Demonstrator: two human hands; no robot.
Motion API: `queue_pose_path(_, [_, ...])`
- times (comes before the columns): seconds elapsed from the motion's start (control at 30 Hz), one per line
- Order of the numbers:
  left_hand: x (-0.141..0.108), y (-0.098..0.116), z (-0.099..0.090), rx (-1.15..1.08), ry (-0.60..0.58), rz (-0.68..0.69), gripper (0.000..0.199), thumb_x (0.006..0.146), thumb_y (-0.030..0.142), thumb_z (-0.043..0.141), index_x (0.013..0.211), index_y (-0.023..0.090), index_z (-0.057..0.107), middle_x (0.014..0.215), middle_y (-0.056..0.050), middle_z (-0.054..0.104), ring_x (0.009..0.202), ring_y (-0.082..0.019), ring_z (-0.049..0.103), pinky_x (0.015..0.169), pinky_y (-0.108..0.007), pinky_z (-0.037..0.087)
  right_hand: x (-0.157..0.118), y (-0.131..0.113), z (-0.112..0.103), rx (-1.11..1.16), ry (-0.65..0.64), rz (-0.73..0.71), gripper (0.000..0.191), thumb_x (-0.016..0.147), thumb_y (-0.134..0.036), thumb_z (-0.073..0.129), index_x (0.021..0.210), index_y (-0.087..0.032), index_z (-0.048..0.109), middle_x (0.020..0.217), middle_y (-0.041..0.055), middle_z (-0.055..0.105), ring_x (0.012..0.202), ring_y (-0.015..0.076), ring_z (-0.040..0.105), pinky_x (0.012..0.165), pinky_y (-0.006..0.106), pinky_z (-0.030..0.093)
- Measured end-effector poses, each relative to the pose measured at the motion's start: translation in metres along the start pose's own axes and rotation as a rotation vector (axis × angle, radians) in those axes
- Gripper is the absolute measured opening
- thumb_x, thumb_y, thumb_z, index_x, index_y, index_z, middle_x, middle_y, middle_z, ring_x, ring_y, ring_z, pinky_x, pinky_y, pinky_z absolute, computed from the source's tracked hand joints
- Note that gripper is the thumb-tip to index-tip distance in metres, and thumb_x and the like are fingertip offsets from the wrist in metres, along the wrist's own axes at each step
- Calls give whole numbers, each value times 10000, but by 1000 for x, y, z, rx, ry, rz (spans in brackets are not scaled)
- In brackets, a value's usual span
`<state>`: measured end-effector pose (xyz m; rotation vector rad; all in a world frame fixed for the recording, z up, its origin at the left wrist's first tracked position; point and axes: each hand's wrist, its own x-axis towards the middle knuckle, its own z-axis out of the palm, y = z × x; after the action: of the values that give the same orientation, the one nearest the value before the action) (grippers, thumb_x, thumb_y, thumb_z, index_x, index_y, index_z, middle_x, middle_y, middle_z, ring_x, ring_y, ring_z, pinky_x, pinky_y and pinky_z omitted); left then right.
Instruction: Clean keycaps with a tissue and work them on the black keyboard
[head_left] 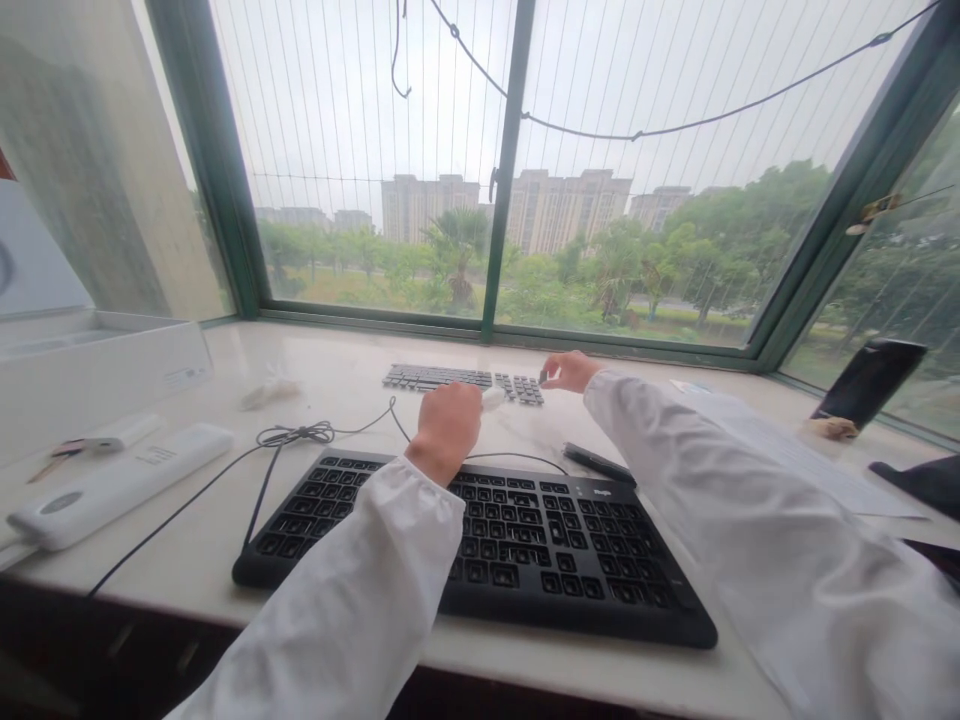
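A black keyboard (517, 540) lies in front of me with its keycaps off, so the bare key sockets show. Behind it, loose grey keycaps (439, 377) are laid out in keyboard order on the white sill. My left hand (448, 425) is closed above the keyboard's back edge, and a small white thing (493, 398), perhaps a wipe, sticks out of it towards the keycaps. At the right end of the keycap rows, my right hand (571, 371) pinches a dark keycap (544, 377) between thumb and fingers.
A tied black cable (296, 434) runs left of the keyboard. A white power strip (124, 485), keys (75, 450) and a white box (105, 360) stand at the left. A dark pen-like tool (598, 463), papers (795, 445) and a propped phone (870, 380) are at the right. Windows rise behind.
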<state>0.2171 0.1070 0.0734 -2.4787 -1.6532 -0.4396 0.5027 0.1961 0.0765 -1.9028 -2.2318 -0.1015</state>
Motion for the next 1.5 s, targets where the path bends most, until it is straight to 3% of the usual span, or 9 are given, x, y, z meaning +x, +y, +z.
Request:
queue_pose_path(0.17, [-1,0,-10,-73,149,-22,338,945,376,444,1032,162,691,905,-141,701,862,-280,664,768,-376,488,-82,-57,-21,232,103,-224,291,768,-283,687,1031,-179,617,859,14,727,740,129,660,703,243,492])
queue_pose_path(0.27, [-5,6,-15,-170,251,30,366,940,433,449,1052,186,694,876,-117,713,831,-264,663,740,-349,471,-123,-77,-21,327,149,-185,307,778,-277,677,1058,-187,591,830,5,730,714,129,666,682,247,500])
queue_pose_path(0.37, [-10,17,-15,-371,252,149,362,906,463,503,1028,195,714,855,-87,725,775,-216,652,700,-294,448,-143,-81,-15,384,167,-104,304,780,-293,680,1044,-184,575,846,19,731,702,136,681,661,253,514])
queue_pose_path(0.57, [-13,31,-6,-693,79,242,393,795,519,607,907,170,747,766,-30,707,703,-174,605,637,-248,401,-150,-91,-1,450,267,-168,291,809,-306,657,1049,-188,542,994,63,727,755,159,712,657,262,544])
queue_pose_path(0.73, [-15,31,-9,-780,-112,255,440,738,549,639,801,125,741,662,-8,623,592,-125,504,546,-225,319,-156,-102,5,425,352,-253,270,829,-302,625,1053,-181,532,1016,95,731,900,217,712,728,291,555])
queue_pose_path(0.93, [-20,38,-16,-837,-293,266,382,719,496,667,795,124,708,608,13,536,511,-81,388,485,-216,244,-160,-96,12,324,413,-232,256,811,-350,628,1008,-195,573,967,77,742,890,243,712,747,310,553])
queue_pose_path(1.27, [-18,49,-7,-795,-162,192,490,821,556,529,745,107,709,580,-5,545,501,-84,407,470,-207,266,-160,-92,16,506,486,-236,226,788,-328,667,985,-227,620,970,8,743,903,191,711,816,293,568])
queue_pose_path(1.5, [-20,49,-11,-950,-283,218,457,767,553,624,857,113,712,646,-3,570,524,-79,403,483,-202,268,-159,-89,15,532,469,-205,261,805,-366,673,1029,-241,626,993,17,739,915,202,707,844,331,566])
